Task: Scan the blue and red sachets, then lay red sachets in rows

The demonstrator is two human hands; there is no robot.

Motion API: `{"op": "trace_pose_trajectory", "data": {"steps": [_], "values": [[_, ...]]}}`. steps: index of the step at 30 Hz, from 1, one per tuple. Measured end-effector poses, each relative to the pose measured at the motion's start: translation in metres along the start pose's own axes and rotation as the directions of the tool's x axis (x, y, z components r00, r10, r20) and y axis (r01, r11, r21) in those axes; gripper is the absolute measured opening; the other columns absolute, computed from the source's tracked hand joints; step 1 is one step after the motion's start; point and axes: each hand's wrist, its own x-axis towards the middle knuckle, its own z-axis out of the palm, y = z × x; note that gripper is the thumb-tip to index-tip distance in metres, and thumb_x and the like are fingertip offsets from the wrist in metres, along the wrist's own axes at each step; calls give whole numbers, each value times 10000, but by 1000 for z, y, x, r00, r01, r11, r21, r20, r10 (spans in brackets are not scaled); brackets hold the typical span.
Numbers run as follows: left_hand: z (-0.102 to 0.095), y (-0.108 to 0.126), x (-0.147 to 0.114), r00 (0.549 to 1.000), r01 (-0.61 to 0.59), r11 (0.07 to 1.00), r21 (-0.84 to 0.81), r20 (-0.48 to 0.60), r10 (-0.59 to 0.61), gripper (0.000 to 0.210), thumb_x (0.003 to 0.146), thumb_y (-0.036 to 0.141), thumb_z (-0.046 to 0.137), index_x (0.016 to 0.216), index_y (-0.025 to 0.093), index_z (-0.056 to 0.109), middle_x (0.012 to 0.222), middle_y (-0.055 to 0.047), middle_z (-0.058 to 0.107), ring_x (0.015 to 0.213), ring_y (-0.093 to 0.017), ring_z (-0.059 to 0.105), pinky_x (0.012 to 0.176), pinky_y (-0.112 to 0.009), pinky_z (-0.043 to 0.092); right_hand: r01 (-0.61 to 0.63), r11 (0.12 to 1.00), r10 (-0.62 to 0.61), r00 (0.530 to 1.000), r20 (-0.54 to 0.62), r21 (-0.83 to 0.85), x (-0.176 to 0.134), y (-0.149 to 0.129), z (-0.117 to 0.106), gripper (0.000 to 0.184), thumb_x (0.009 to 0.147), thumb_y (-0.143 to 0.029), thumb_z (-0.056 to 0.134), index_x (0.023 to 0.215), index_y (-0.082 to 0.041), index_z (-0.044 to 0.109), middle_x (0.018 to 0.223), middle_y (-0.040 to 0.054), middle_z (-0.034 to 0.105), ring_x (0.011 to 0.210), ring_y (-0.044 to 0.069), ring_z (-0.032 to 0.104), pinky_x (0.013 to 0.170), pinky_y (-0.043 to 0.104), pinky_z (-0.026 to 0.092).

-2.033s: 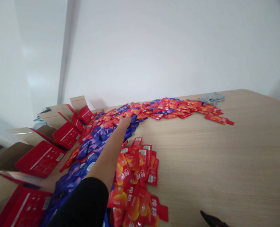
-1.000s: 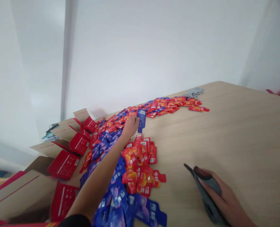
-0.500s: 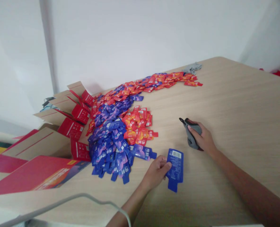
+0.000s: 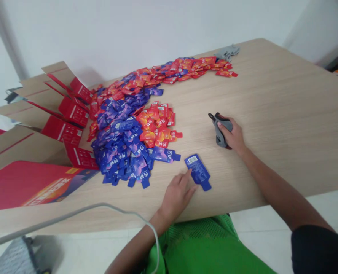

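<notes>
A flat blue packaging card [image 4: 200, 171] with a barcode and a narrow tab lies on the table, its printed text side up. My left hand [image 4: 178, 193] is at the card's left edge, index fingertip touching it, thumb and fingers apart. My right hand [image 4: 235, 136] is closed around a grey-and-black hand tool [image 4: 220, 131], whose exact kind I cannot make out; its dark tip points up and left, away from the card. Left of the card lie a heap of blue cards [image 4: 120, 156] and a smaller cluster of red-orange cards [image 4: 157, 129].
Open red cardboard boxes [image 4: 63, 127] line the table's left side. A long pile of mixed red and blue cards [image 4: 169, 72] runs along the back to a grey cloth [image 4: 228, 51]. A grey cable [image 4: 100, 205] arches across the lower left. The wooden table [image 4: 280, 114] extends right.
The blue card has gone from my left hand's grasp to lying on the table, turned a little. My left fingers have opened. The whole view has tilted down, showing the table's front edge.
</notes>
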Motion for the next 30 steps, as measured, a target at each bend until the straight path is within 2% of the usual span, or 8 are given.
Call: {"op": "trace_pose_trajectory", "data": {"steps": [3,8,12,18,23,25,28,30], "values": [[13,7,-13,985,-165,948,274,2,171,409,1065,371,566,1449,234,600,1191,-127,683,1068,-269,631,934,-426,572,21,1000,-21,1000,4,-9,-1,0,0,564,961,-638,612,1361,-247,683,1220,92,776,1030,286,719,947,457,567],[38,20,-14,908,-418,810,412,150,392,546,1079,504,515,1565,254,496,1481,-85,632,1279,-286,589,1017,-423,497,42,997,-42,999,-2,-60,-2,-4,-1,564,955,-638,618,1339,-230,693,1227,103,778,1063,299,722,959,459,565],[36,9,-14,903,-426,809,405,139,406,606,1079,572,471,1553,197,511,1531,-83,619,1355,-288,562,1079,-443,455,48,996,-48,999,-5,-73,-3,-2,0,564,959,-642,608,1336,-230,686,1233,104,777,1083,301,721,960,459,566],[27,-13,-33,883,-432,792,432,26,468,460,1093,455,520,1454,184,609,1518,-42,646,1407,-232,557,1138,-410,453,168,979,-168,986,11,-115,1,-1,-3,434,939,-507,663,1281,-242,690,1226,95,774,1117,320,724,1001,519,559],[22,-10,-40,857,-467,780,417,-4,515,453,1078,353,570,1457,108,603,1549,-79,621,1459,-244,538,1171,-413,497,381,907,-363,923,128,-179,-23,-55,-16,433,915,-355,689,1339,-284,632,1247,99,739,1155,331,692,1010,523,552],[22,-9,-39,851,-476,786,394,-18,524,445,1065,348,596,1435,100,621,1535,-93,632,1453,-251,555,1191,-420,503,476,866,-417,855,309,-151,-49,-82,-13,464,905,-283,672,1364,-285,607,1261,96,729,1155,325,679,1008,512,549],[23,-9,-38,853,-471,803,365,-45,521,402,1052,339,621,1382,115,664,1448,-94,700,1378,-256,630,1176,-424,535,658,752,-487,605,630,-51,-94,-106,3,497,877,-237,692,1367,-241,607,1266,104,723,1151,311,658,1006,480,535],[23,-10,-37,855,-465,813,351,-62,516,369,1047,323,629,1353,126,686,1374,-83,746,1303,-244,683,1148,-410,562,727,686,-498,456,738,13,-116,-104,15,423,893,-221,683,1314,-225,644,1201,100,739,1078,287,663,964,455,538]]}}
